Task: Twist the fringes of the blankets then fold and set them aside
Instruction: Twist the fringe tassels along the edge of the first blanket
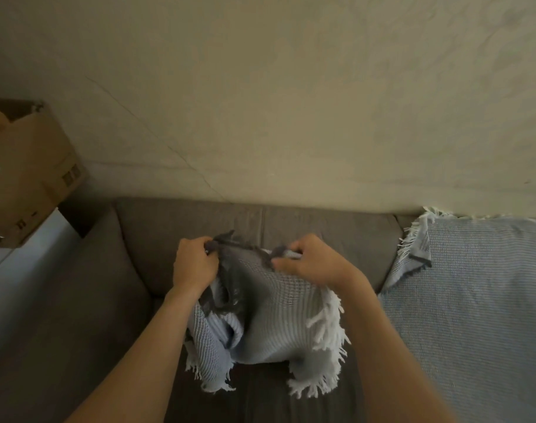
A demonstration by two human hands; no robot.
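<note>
A light blue woven blanket (272, 319) with white fringes and a dark grey edge hangs bunched in front of me over the sofa seat. My left hand (194, 264) pinches the dark fringed edge at its upper left corner. My right hand (312, 261) grips the same top edge a little to the right, fingers closed on the fabric. White fringe (324, 352) dangles below my right wrist. A second light blue blanket (474, 300) lies spread over the right side of the sofa, one fringed corner folded over at its upper left.
The grey-brown sofa (321, 233) stands against a beige wall (291, 102). A cardboard box (28, 178) sits on a white surface (19, 264) at the left, beside the sofa arm.
</note>
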